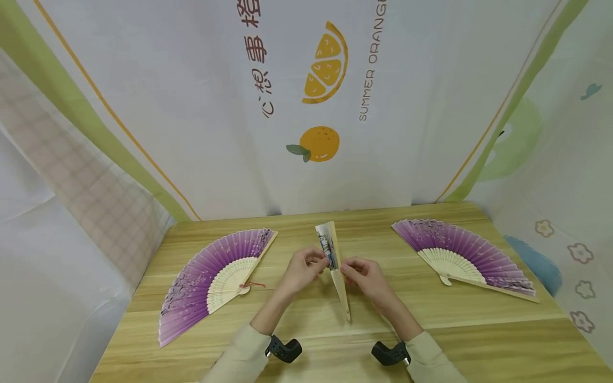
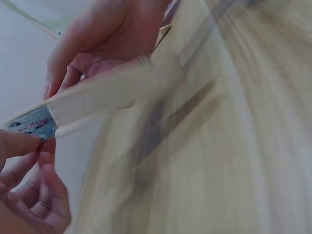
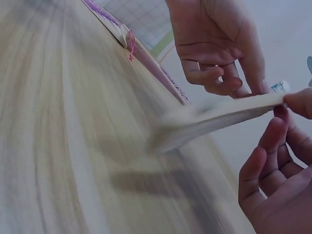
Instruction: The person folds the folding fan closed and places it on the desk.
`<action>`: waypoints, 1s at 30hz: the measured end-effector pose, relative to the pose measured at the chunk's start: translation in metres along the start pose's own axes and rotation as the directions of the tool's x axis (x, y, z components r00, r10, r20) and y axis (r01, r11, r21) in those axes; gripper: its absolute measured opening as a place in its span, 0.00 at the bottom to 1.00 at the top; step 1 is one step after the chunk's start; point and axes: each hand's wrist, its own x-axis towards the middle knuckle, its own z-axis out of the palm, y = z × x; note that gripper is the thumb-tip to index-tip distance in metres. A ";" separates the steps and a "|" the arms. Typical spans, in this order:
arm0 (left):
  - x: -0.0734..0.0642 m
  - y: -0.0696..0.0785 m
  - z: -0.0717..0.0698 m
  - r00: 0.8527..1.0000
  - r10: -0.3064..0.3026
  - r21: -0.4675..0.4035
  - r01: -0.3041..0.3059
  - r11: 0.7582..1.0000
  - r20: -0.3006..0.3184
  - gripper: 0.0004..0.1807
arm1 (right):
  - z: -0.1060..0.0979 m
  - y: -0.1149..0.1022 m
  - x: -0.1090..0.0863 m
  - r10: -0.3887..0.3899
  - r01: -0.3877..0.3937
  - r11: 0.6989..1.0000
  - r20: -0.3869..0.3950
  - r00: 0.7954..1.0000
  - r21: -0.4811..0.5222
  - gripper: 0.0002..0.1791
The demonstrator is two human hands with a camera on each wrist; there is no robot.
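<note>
A nearly folded hand fan (image 1: 341,292) with pale wooden ribs and a blue-and-white patterned leaf is held in the air over the table's middle. Its narrow rib end points down toward the person. My left hand (image 1: 300,272) pinches its left side at the patterned leaf between thumb and fingers. From the opposite side, my right hand (image 1: 367,279) pinches the other edge with thumb and fingertips. In the left wrist view the ribs of the fan (image 2: 102,95) are blurred, and a strip of leaf shows by the thumb. The right wrist view shows the fan (image 3: 229,113) edge-on.
On the wooden table (image 1: 306,346), an open purple fan (image 1: 196,282) with a red tassel lies at left. Another open purple fan (image 1: 464,255) lies at right. A white curtain (image 1: 215,133) with orange prints hangs behind the table's far edge.
</note>
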 end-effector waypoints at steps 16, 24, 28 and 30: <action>-0.002 -0.005 0.000 0.999 -0.022 -0.025 0.021 0.999 -0.038 0.07 | 0.000 0.002 -0.003 0.007 0.000 0.996 0.076 0.997 -0.092 0.13; -0.005 -0.007 0.002 1.000 0.004 -0.040 -0.005 0.999 -0.011 0.09 | 0.001 0.003 -0.002 -0.021 0.028 0.996 0.082 0.996 -0.080 0.14; -0.008 -0.010 0.003 1.000 0.007 -0.024 -0.007 1.000 0.024 0.08 | 0.001 0.006 -0.003 -0.035 0.041 0.996 0.076 0.996 -0.083 0.12; -0.009 -0.012 0.004 0.999 -0.004 -0.016 0.004 1.000 0.035 0.08 | 0.001 0.007 -0.003 -0.042 0.048 0.995 0.074 0.996 -0.084 0.12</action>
